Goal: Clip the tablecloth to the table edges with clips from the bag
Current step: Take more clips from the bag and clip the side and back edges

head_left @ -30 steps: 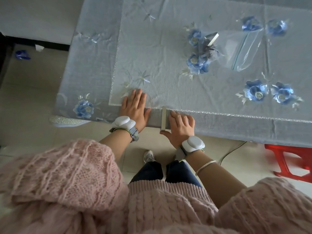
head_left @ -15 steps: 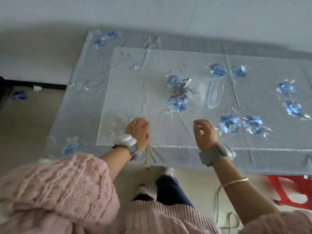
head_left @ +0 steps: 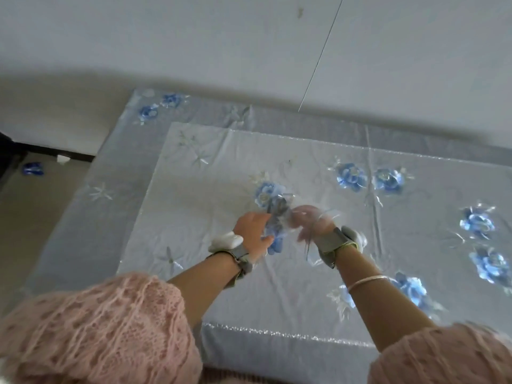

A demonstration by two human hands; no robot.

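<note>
A pale grey tablecloth [head_left: 210, 206] with blue embroidered flowers covers the table. Over its middle, both hands meet at a clear plastic bag [head_left: 279, 214] that holds dark metal clips. My left hand [head_left: 253, 231] grips the bag's left end. My right hand [head_left: 311, 223] is blurred by motion and seen through the plastic, at the bag's open end. Whether it holds a clip I cannot tell. The clip placed on the near table edge is hidden below my left sleeve.
A white wall [head_left: 249, 37] runs right behind the table's far edge. To the left lies tiled floor [head_left: 25, 206] with a small blue scrap [head_left: 33, 169]. The silver trim of the near table edge [head_left: 277, 331] runs between my arms.
Both hands left the near edge, where a clip was set, and reached forward to the middle of the table. They have picked up the bag. The view tilted up toward the wall.
</note>
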